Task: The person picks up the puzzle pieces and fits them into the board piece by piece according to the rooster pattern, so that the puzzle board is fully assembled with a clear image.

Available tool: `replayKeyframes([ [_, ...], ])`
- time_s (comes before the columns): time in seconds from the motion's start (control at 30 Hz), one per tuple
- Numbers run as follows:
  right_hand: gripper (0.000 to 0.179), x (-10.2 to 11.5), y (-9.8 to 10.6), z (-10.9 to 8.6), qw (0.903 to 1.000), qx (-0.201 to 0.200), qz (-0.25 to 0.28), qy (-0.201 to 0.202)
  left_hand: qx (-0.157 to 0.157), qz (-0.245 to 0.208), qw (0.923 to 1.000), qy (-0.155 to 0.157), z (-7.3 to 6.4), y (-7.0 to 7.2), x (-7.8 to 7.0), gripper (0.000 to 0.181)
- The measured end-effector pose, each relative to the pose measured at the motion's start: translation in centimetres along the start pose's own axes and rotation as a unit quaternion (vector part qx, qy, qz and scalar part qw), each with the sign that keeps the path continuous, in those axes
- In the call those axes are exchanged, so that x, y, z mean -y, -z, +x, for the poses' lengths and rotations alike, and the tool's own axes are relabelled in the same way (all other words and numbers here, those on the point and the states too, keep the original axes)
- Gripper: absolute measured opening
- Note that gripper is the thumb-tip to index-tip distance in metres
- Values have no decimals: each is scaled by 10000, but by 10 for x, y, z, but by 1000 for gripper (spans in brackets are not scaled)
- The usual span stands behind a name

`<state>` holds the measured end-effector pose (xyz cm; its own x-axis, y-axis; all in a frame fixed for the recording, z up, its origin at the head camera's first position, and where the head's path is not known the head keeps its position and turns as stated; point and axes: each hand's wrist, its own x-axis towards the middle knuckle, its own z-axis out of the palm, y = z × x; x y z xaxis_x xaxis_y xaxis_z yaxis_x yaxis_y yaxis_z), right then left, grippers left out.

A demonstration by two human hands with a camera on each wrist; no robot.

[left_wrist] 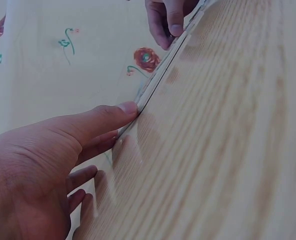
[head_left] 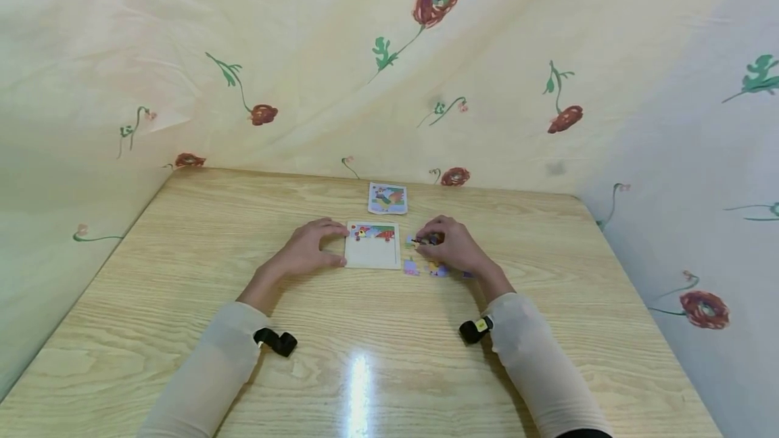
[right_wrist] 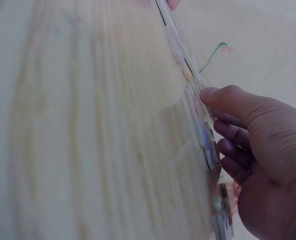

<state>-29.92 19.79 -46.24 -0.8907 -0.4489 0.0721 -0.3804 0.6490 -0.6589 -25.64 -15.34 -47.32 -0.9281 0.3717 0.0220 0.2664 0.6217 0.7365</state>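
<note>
A square white puzzle tray [head_left: 371, 254] lies on the table, with colourful pieces [head_left: 372, 231] fitted along its top row and the rest of its bed bare. My left hand [head_left: 304, 249] grips the tray's left side, thumb at the near corner and fingers at the far one. In the left wrist view the thumb [left_wrist: 125, 108] touches the tray's edge. Right of the tray, my right hand [head_left: 453, 245] pinches a small dark-patterned puzzle piece [head_left: 416, 241] among the loose pieces, its fingers partly covering them. Purple and yellow loose pieces [head_left: 411, 267] lie just below that hand.
Behind the tray lies a square picture card [head_left: 387, 200] with a colourful printed scene. The wooden table [head_left: 316, 370] ends at a flower-patterned cloth [head_left: 316, 113] at the back and sides. Stacked piece edges [right_wrist: 200, 127] show beside the right hand in its wrist view.
</note>
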Motion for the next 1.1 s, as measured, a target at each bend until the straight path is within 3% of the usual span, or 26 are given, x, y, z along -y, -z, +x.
replayKeyframes([
  [0.5, 24, 33, -20, 14, 9997, 110, 118, 208, 64, -40, 10000, -48, -2, 1, -1, 59],
  [0.77, 16, 48, -38, 23, 9987, 246, 339, 292, 104, -47, 9999, 69, -4, 1, 0, 59],
  [1.1, 21, 67, -58, 34, 9979, 310, 104, 562, 107, 12, 9999, 62, -6, 3, 0, 58],
])
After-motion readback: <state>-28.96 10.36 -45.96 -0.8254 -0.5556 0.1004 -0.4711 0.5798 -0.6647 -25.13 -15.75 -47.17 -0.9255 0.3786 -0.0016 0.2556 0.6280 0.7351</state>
